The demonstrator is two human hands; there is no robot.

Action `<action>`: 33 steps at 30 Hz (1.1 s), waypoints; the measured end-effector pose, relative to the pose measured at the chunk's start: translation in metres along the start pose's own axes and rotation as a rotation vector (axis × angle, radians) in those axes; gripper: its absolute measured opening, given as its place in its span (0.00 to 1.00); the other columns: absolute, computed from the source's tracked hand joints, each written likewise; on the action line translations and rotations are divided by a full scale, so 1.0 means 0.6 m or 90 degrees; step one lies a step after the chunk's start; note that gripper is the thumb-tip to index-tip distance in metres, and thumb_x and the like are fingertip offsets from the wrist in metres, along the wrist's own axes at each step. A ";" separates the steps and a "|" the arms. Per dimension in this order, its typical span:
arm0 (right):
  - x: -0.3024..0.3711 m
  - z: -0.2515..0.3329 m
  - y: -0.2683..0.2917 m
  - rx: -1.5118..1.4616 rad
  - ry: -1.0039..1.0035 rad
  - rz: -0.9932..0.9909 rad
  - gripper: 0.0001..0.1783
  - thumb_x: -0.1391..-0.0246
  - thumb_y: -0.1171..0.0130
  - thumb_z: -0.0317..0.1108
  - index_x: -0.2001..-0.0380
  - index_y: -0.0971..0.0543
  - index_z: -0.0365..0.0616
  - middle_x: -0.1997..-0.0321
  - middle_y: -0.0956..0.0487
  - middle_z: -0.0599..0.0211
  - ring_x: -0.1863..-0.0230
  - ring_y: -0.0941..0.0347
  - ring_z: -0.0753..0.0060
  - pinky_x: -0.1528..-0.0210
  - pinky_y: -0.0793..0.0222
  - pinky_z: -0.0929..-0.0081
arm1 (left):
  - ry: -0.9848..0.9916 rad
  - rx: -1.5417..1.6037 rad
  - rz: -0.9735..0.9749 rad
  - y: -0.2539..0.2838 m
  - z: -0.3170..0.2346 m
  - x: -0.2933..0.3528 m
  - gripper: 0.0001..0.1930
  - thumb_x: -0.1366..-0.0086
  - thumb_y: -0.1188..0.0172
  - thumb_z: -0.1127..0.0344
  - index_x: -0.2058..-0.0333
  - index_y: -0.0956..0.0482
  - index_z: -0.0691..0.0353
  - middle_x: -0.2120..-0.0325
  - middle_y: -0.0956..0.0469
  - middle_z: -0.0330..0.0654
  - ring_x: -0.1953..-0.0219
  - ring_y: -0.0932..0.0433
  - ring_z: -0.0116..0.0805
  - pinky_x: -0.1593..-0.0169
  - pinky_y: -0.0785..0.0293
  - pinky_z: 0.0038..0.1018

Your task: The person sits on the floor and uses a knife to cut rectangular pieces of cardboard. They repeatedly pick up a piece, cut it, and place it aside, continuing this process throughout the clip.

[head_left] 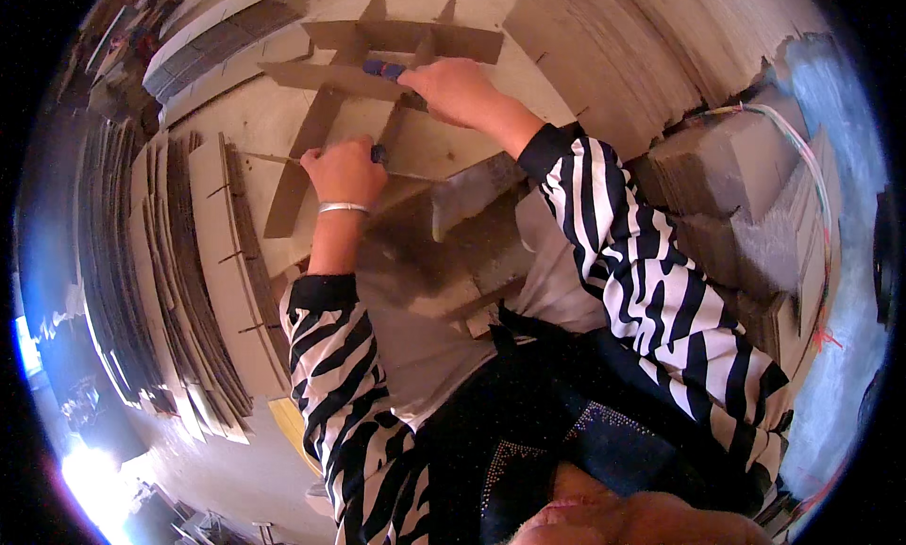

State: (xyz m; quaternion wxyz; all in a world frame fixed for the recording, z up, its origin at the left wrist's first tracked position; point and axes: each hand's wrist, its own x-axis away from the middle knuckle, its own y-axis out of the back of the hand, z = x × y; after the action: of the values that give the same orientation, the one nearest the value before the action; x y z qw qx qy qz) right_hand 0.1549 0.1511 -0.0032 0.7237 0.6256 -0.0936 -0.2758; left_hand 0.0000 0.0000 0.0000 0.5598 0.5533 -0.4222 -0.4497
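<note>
Brown cardboard strips [326, 78] stand crossed on the pale bench [533, 81], toward eleven o'clock. The left hand [344, 170], at ten, and the right hand [458, 92], at twelve, are at these strips, fingers curled partly closed; whether they really grip, one cannot tell. Stacked cardboard sheets [168, 262] are at nine o'clock

White glare [94, 479] low on my left, dull floor [241, 465] beside it, mottled blue surface [819, 101] along my right
</note>
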 end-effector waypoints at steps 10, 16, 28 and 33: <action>0.025 -0.007 -0.036 -0.006 -0.012 0.093 0.20 0.54 0.46 0.27 0.55 0.24 0.55 0.63 0.21 0.61 0.60 0.24 0.52 0.64 0.29 0.54 | 0.006 0.196 -0.127 0.001 0.037 0.010 0.10 0.51 0.43 0.68 0.68 0.19 0.54 0.67 0.19 0.45 0.62 0.21 0.46 0.54 0.31 0.45; 0.021 -0.057 0.026 0.086 -0.177 -0.235 0.15 0.56 0.47 0.30 0.61 0.23 0.45 0.52 0.24 0.59 0.50 0.30 0.55 0.55 0.32 0.56 | 0.260 0.111 -0.235 0.006 0.227 0.029 0.12 0.42 0.43 0.63 0.60 0.20 0.57 0.61 0.21 0.52 0.63 0.22 0.55 0.60 0.26 0.43; -0.013 -0.041 -0.082 -0.524 -0.226 0.028 0.15 0.43 0.51 0.36 0.56 0.24 0.43 0.60 0.19 0.60 0.62 0.23 0.62 0.62 0.30 0.67 | 0.038 0.349 0.035 -0.021 -0.099 0.004 0.39 0.47 0.44 0.71 0.38 0.51 0.66 0.61 0.24 0.62 0.59 0.24 0.60 0.56 0.28 0.46; -0.004 -0.021 -0.043 -0.759 -0.285 -0.071 0.16 0.41 0.53 0.35 0.55 0.23 0.41 0.67 0.19 0.64 0.64 0.24 0.75 0.63 0.31 0.75 | 0.135 0.392 -0.116 0.045 0.041 0.024 0.36 0.48 0.49 0.79 0.38 0.46 0.66 0.65 0.24 0.62 0.61 0.24 0.59 0.60 0.28 0.47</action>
State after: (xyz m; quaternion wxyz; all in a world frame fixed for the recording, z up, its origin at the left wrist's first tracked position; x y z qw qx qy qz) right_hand 0.1517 0.1614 -0.0298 0.8949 0.0466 -0.0400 -0.4420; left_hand -0.0196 -0.0201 0.0275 0.3649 0.7755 -0.4264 -0.2891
